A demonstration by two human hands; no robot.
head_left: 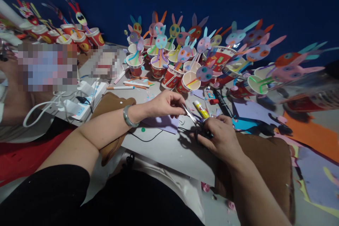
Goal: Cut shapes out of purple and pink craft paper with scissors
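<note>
**A:** What does the head view show the hands doing?

**B:** A cutting step, by my judgement. The right hand [224, 137] is closed round the dark handles of a pair of scissors [194, 119], whose blades point up and left. The left hand [165, 104] meets the blade tips with thumb and fingertips pinched together. Whatever it pinches is too small to make out; it may be a scrap of paper.

**A:** Where does this happen?

**B:** Over a grey table [169, 148], just above a purple sheet [162, 123]. A yellow glue stick [201, 109] lies just beyond the blades, with a black marker [222, 103] beside it.

**A:** How are the arms posed?

**B:** Both forearms reach in from the lower edge and converge at the middle. The left wrist, wearing a bracelet [128, 116], is held flat, palm down. The right wrist bends inward, knuckles up.

**A:** What would the next move call for?

**B:** I judge a steady pinch on the left and a small, careful close of the blades, fingertips kept clear.

**A:** And behind?

**B:** Rows of paper cups [172, 76] holding paper rabbits [161, 40] on straws, against a blue wall.
</note>
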